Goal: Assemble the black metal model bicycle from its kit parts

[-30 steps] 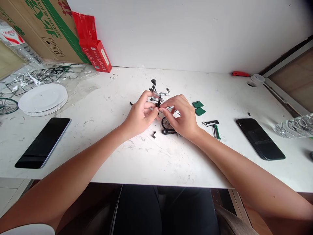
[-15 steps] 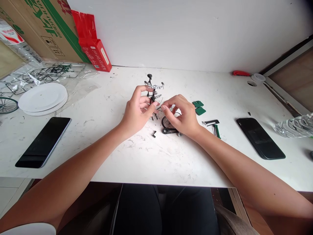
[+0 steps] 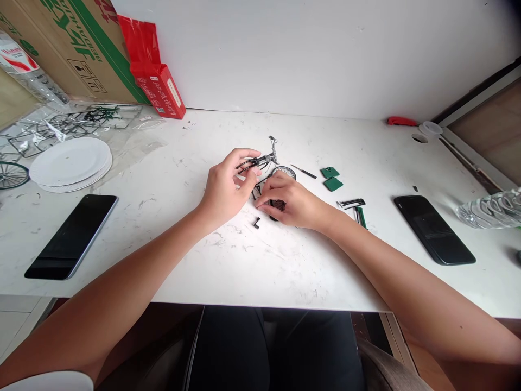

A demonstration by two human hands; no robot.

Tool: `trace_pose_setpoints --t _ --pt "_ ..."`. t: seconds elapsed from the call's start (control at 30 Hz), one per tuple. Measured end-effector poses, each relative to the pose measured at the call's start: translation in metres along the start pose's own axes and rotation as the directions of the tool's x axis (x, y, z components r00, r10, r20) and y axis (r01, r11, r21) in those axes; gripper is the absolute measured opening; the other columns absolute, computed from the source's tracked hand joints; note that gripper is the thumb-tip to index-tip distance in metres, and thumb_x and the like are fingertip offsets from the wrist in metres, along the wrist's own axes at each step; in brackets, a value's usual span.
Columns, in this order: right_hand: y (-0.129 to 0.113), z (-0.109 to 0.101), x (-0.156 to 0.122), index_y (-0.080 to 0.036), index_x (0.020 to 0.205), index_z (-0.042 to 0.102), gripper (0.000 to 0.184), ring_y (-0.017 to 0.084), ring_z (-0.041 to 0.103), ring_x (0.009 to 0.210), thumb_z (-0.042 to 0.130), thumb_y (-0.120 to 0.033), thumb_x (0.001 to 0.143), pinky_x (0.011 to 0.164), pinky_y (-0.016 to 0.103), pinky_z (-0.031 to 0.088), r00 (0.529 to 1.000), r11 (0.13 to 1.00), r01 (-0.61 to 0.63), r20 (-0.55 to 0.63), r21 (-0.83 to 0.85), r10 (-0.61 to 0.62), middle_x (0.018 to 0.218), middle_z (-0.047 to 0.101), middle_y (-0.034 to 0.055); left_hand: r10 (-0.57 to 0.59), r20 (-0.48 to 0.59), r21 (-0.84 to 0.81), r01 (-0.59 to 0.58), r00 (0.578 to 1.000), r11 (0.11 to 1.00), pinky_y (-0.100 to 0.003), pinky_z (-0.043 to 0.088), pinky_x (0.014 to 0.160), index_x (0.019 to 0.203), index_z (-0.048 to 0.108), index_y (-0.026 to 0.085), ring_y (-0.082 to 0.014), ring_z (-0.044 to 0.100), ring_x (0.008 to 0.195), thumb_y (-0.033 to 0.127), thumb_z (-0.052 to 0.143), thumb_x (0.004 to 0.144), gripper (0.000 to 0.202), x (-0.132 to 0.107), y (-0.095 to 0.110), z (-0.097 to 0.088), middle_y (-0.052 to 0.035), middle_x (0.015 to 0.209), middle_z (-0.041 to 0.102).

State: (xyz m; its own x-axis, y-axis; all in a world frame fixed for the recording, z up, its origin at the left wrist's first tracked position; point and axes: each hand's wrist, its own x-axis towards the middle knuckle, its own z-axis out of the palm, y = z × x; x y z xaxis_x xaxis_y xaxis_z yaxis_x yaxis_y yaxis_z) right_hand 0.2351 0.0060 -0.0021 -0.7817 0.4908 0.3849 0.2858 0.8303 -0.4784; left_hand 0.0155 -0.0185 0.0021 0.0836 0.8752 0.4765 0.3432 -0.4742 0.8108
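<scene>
My left hand (image 3: 226, 179) grips a miniature bicycle frame (image 3: 260, 161) between thumb and fingers, above the table. The frame is black with silver handlebars, and the handlebar end points away to the right. My right hand (image 3: 291, 200) is low over the table just right of it, thumb and fingertips drawn together. Whatever lies between those fingertips is too small or hidden to make out. Beneath and behind the right hand is a small spoked wheel (image 3: 285, 172), partly covered. A small black part (image 3: 256, 222) lies in front of the fingertips.
A small screwdriver (image 3: 304, 171), green flat pieces (image 3: 334, 184) and black and green parts (image 3: 360, 214) lie to the right. Phones (image 3: 73, 236) (image 3: 433, 231) flank the hands. Paper plates (image 3: 71, 163), plastic sprues (image 3: 93, 117) and a red packet (image 3: 157, 81) are at left.
The bicycle frame has tipped from upright to lying over, its handlebars swinging to the right. My right hand has moved down and left toward the table, uncovering the screwdriver.
</scene>
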Motion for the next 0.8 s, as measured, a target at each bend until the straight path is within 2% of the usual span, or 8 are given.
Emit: trace_pose_setpoints --t 0.17,0.33,0.53,0.7,0.8 --pt "-0.004 -0.002 0.001 -0.021 0.103 0.081 0.021 0.025 0.056 0.096 0.061 -0.019 0.109 0.089 0.042 0.05 0.998 0.996 0.015 0.055 -0.084 -0.011 0.096 0.075 0.0082 -0.001 -0.009 -0.004 0.001 1.0 1.0 -0.033 0.068 0.083 0.133 0.069 0.024 -0.0222 0.082 0.105 0.025 0.063 0.107 0.027 -0.001 0.0 0.0 -0.0054 0.112 0.081" --pt "-0.01 0.002 0.002 -0.019 0.104 0.076 0.021 0.025 0.055 0.095 0.056 -0.019 0.111 0.089 0.042 0.05 0.995 0.98 0.007 0.096 -0.201 0.013 0.099 0.072 0.0091 -0.009 -0.022 0.004 0.009 1.0 1.0 -0.034 0.068 0.085 0.136 0.071 0.024 -0.0211 0.083 0.1 0.028 0.064 0.108 0.029 -0.002 0.0 0.0 -0.005 0.108 0.082" --pt "-0.013 0.007 0.001 -0.018 0.104 0.069 0.018 0.024 0.053 0.094 0.053 -0.018 0.113 0.087 0.04 0.048 0.994 0.977 -0.035 0.091 -0.209 0.055 0.1 0.07 0.0087 -0.012 -0.016 0.009 0.012 1.0 1.0 -0.034 0.069 0.086 0.138 0.071 0.024 -0.0209 0.082 0.101 0.03 0.064 0.108 0.031 -0.002 0.0 0.0 -0.0049 0.108 0.083" --pt "-0.018 0.005 0.003 -0.021 0.107 0.056 0.014 0.023 0.051 0.091 0.045 -0.021 0.116 0.085 0.04 0.047 0.999 0.99 -0.03 0.007 -0.134 0.031 0.101 0.068 0.0081 0.019 -0.027 -0.005 -0.019 0.999 1.0 -0.03 0.068 0.081 0.138 0.072 0.023 -0.0205 0.083 0.098 0.032 0.065 0.109 0.031 -0.001 -0.001 0.0 -0.0056 0.107 0.083" --pt "-0.02 0.004 0.004 -0.024 0.108 0.048 0.012 0.023 0.05 0.088 0.04 -0.024 0.118 0.086 0.041 0.047 0.995 0.997 -0.019 -0.104 -0.078 0.011 0.102 0.066 0.0071 0.053 -0.048 -0.001 -0.053 0.997 0.999 -0.027 0.064 0.069 0.138 0.072 0.025 -0.0148 0.079 0.074 0.035 0.065 0.11 0.03 -0.001 -0.003 -0.001 -0.004 0.103 0.083"
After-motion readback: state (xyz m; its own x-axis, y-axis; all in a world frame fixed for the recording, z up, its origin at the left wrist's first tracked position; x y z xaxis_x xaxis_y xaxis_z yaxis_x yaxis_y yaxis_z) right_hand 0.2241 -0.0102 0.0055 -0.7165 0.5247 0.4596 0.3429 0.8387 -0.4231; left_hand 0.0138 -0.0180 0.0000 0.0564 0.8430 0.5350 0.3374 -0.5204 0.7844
